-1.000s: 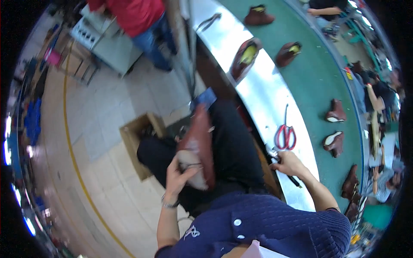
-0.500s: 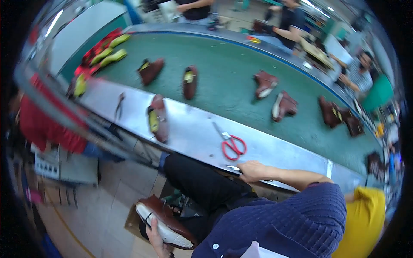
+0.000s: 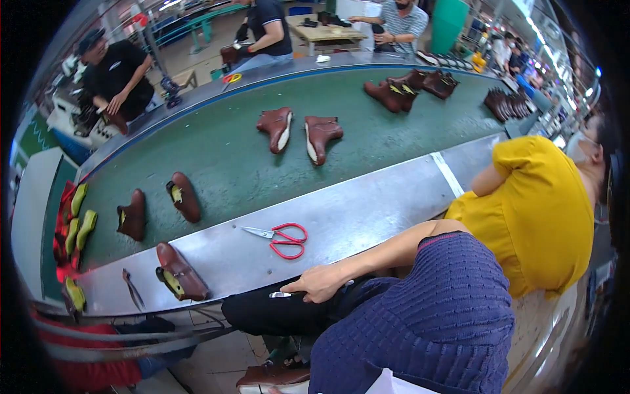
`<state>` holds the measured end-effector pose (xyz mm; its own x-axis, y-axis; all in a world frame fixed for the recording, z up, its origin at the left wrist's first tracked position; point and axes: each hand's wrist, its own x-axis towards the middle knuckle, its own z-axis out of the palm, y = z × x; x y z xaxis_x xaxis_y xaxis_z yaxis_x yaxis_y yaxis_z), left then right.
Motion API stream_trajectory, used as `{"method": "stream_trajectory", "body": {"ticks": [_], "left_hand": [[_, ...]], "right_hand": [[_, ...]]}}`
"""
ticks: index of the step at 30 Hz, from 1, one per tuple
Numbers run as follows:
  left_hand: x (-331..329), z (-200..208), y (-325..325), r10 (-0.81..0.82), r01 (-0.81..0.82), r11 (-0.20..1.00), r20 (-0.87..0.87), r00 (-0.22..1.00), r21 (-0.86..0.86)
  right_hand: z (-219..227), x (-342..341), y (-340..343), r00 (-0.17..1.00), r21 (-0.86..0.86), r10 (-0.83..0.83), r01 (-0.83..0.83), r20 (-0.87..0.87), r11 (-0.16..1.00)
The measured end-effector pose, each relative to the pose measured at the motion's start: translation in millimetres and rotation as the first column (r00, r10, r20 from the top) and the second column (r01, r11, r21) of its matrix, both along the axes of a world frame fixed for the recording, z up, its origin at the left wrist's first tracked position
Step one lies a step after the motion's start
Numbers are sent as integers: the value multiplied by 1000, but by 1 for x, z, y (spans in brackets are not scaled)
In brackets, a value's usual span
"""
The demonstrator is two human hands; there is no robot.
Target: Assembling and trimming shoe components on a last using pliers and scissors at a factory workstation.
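Observation:
My right hand (image 3: 318, 284) is closed around a slim shiny metal tool (image 3: 281, 295), its index finger stretched along it. That hand is over my dark trouser leg, beside the near edge of the metal ledge. Most of the tool is hidden by the fingers. Red-handled scissors (image 3: 279, 238) lie on the ledge just beyond, blades to the left. At the lower edge a brown boot (image 3: 272, 375) with a pale sole shows only in part, by my legs. My left hand is out of the picture.
On the metal ledge (image 3: 367, 210) are a brown boot (image 3: 180, 272) with a yellow-green insert and dark pliers (image 3: 133, 289). Several brown boots stand on the green belt (image 3: 230, 144). A person in yellow (image 3: 545, 210) sits close on my right; others work across the belt.
The view has turned to the right. The boot that my left hand held has slipped mostly past the lower edge, and that hand has left view. My right hand still grips the metal tool.

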<state>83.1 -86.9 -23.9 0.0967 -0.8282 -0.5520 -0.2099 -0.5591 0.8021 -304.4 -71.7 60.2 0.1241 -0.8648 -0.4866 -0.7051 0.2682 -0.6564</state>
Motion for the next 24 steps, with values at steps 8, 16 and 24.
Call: {"method": "stream_trajectory", "body": {"ticks": [8,16,24], "left_hand": [[99,-72,-50,-190,136,980,-487,853,-143],[66,-31,-67,-317,227,939,-396,862,-258],[-1,67,-22,-204,154,920,-104,973,-361]], "right_hand": [[7,7,25,995,-95,-89,85,-37,992],[-5,3,38,994,-164,-88,76,-63,983],[5,36,7,994,-133,108,-106,6,985]]}}
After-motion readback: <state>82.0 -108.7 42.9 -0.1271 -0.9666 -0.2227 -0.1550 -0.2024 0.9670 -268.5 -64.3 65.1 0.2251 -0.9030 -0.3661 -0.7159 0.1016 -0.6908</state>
